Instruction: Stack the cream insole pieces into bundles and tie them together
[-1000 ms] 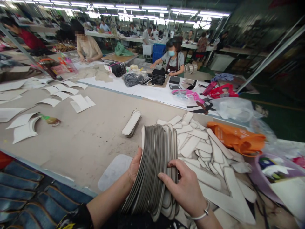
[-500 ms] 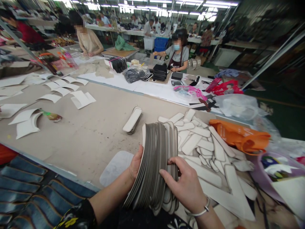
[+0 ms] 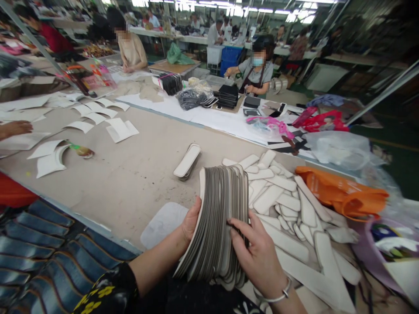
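Observation:
A thick stack of long, thin strips (image 3: 212, 226) with rounded ends and dark edges stands on edge in front of me, fanned a little toward its lower end. My left hand (image 3: 191, 220) grips its left side, thumb on the outer pale face and the other fingers hidden behind. Against the right part of the stack rests my right hand (image 3: 258, 248), its index fingertip and thumb on the strips' edges; a bracelet circles that wrist. Just beyond the stack lies a small pile of similar white strips (image 3: 187, 160). Many loose white pieces (image 3: 268, 196) are heaped to the right.
An orange bag (image 3: 340, 192) and a purple basin (image 3: 376, 253) are at the right. Curved white sheets (image 3: 121, 130) and a brush (image 3: 81, 151) lie left, near another person's hand (image 3: 16, 128). Dark blue pieces (image 3: 39, 244) fill the lower left. Co-workers sit across the table.
My right hand's fingers have shifted on the strips' edges, and the strips at the stack's right side sit closer together. The view has swung slightly left, bringing another person's hand in.

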The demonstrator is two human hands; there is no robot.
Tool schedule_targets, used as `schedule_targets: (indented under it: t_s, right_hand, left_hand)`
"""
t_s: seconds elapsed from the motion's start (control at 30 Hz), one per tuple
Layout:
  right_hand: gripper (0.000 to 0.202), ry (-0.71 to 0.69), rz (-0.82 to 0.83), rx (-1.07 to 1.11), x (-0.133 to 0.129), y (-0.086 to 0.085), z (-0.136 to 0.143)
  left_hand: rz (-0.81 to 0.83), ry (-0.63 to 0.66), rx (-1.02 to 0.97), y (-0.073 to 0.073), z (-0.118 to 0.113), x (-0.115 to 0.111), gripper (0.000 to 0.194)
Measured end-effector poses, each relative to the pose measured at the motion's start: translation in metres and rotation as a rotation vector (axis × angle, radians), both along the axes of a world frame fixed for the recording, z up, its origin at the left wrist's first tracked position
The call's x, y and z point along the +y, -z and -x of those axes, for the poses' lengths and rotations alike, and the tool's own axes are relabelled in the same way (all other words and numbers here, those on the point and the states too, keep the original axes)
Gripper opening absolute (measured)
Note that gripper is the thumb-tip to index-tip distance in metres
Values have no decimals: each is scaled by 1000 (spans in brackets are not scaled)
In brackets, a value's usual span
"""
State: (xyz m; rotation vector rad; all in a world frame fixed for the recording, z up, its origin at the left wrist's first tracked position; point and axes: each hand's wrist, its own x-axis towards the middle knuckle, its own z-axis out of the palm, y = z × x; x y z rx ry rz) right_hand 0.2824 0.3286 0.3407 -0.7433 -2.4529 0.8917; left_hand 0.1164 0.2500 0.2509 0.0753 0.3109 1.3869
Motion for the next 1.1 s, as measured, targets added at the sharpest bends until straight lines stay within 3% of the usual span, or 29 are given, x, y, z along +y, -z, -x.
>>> schedule_targets:
  t_s: [0.23, 0.7, 1.1]
  right_hand:
    - [33, 71, -14, -72, -5, -5, 6]
    - [33, 101, 10, -76, -6, -8, 11]
    - [32, 84, -15, -139, -7, -4, 11]
  left_hand:
    - [-7, -67, -32, 3, -3, -1, 85]
    - [-27, -50, -62, 3, -1, 0, 82]
    - [32, -43, -27, 8, -1, 1, 92]
